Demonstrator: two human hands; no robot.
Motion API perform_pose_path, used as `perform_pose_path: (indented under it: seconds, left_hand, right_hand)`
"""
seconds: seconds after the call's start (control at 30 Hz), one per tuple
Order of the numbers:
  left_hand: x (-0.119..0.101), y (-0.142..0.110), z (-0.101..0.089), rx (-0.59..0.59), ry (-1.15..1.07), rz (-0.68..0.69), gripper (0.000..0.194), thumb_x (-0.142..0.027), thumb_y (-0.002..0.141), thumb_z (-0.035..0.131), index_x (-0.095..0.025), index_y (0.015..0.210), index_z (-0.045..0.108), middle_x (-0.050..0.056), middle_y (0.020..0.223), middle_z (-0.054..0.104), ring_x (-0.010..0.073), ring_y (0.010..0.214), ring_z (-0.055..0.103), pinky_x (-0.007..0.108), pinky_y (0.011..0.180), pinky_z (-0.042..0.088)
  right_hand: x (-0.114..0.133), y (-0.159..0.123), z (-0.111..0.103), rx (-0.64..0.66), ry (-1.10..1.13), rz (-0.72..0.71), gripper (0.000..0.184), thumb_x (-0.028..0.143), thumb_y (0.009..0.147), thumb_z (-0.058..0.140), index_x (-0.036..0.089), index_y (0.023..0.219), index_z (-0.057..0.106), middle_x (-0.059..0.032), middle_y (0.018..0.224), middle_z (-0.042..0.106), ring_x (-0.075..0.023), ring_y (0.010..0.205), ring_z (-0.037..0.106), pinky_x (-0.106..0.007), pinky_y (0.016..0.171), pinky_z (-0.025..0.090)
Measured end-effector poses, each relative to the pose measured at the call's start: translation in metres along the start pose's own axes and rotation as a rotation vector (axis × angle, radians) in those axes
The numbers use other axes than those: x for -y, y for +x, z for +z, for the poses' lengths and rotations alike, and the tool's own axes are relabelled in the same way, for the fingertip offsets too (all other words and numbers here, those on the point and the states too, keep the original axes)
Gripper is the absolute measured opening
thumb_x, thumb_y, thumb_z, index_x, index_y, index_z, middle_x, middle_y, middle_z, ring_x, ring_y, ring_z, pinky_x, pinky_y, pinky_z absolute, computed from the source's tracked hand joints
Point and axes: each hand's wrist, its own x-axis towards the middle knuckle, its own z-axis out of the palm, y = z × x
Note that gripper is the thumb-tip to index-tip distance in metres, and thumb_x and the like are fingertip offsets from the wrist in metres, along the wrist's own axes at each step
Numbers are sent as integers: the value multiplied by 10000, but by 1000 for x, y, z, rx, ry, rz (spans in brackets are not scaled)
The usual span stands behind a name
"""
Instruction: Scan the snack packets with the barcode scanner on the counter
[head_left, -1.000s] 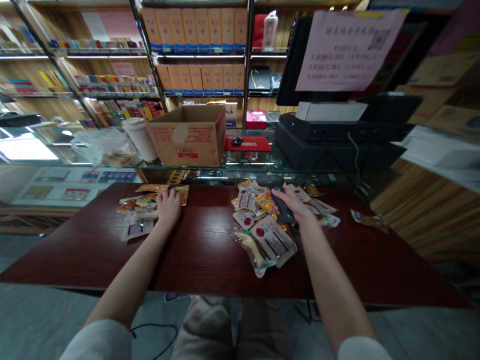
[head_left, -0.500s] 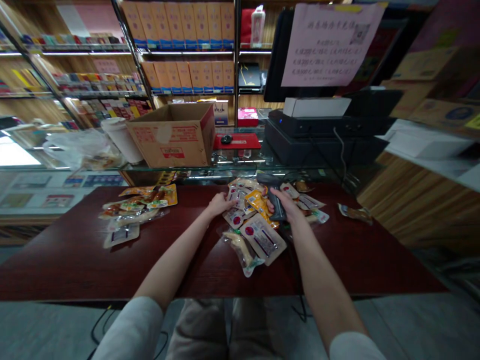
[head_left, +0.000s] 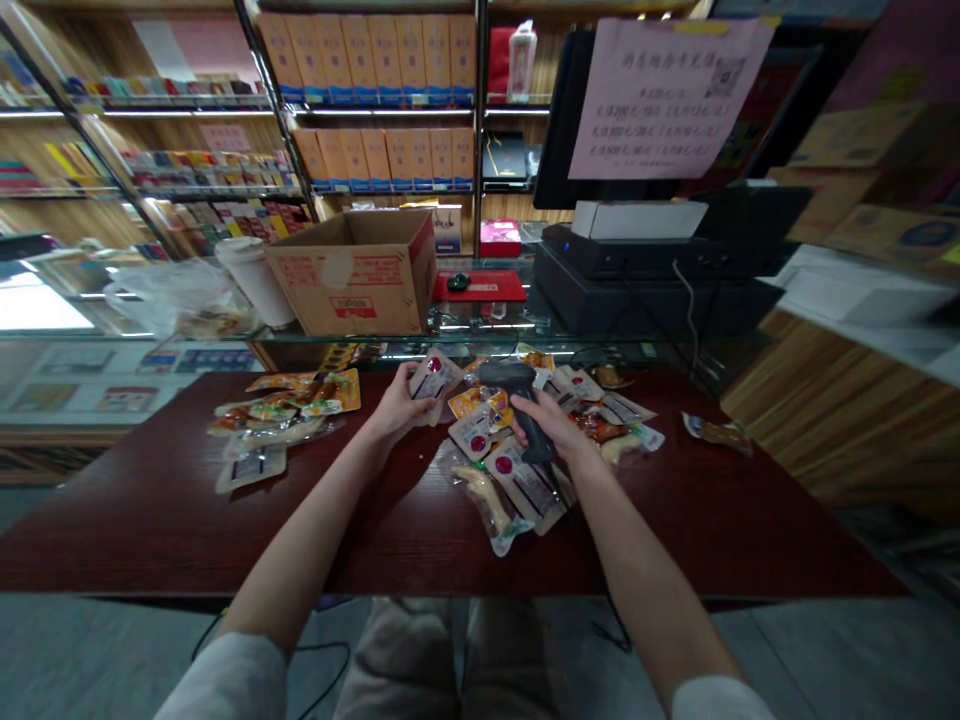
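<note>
Raised a little over the table, a packaged snack [head_left: 437,378] with a red round mark is gripped by my left hand [head_left: 401,405]. My right hand [head_left: 551,425] is wrapped round the handle of a black barcode scanner [head_left: 534,415], whose head points left toward that packet. Below the scanner lies a pile of vacuum-packed snacks [head_left: 517,470], some silver-grey, some yellow, some clear. A pale snack in clear wrap [head_left: 486,500] is at the pile's near edge. A smaller group of packets [head_left: 289,410] rests on the left of the table.
The dark red table [head_left: 390,540] has one lone packet [head_left: 716,433] on its right. Behind it, on a glass counter, stand a cardboard box [head_left: 360,290], a white cup [head_left: 256,280], a mouse [head_left: 458,282] and a monitor with a pink notice [head_left: 667,100]. The scanner's cable hangs off the front edge.
My left hand has lifted a packet from the pile and moved left with it. The scanner has come up and turned, its head now facing left. The view has shifted slightly.
</note>
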Motion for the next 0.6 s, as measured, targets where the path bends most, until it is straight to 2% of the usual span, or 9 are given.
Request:
perform_pose_path:
  seconds: [0.17,0.4,0.5,0.6]
  left_hand:
    - [-4,-15,-7,64,-20,5,612,-241,613,749,-209,1127,420,40,1092,636,233,1039,648,392,915,516]
    - [-1,-19,-8,20,74,-31,603,-274,650,745,-199,1168,444,52,1106,640,224,985,659,365,856,526]
    - [-1,-18,-21,-32,323,-69,601,-244,678,719,-192,1212,448,79,1127,660,250,1025,662,387,893,517]
    - [-4,-23,-43,-117,734,-178,560,-238,720,675,-133,1234,481,182,1215,640,317,1128,632,412,934,494]
  right_hand:
    - [-3,4,28,66,10,-6,427,515,745,722,218,1013,575,62,503,551,-105,395,475,-209,386,377]
    - [-5,15,46,80,-48,46,351,515,764,719,213,830,554,57,438,500,-97,360,448,-206,369,364]
    - [-5,16,48,79,-28,42,343,497,764,726,212,842,550,59,453,508,-97,358,453,-205,361,367]
    - [-2,18,42,39,4,3,326,480,776,710,207,874,563,57,464,528,-97,360,453,-203,355,371]
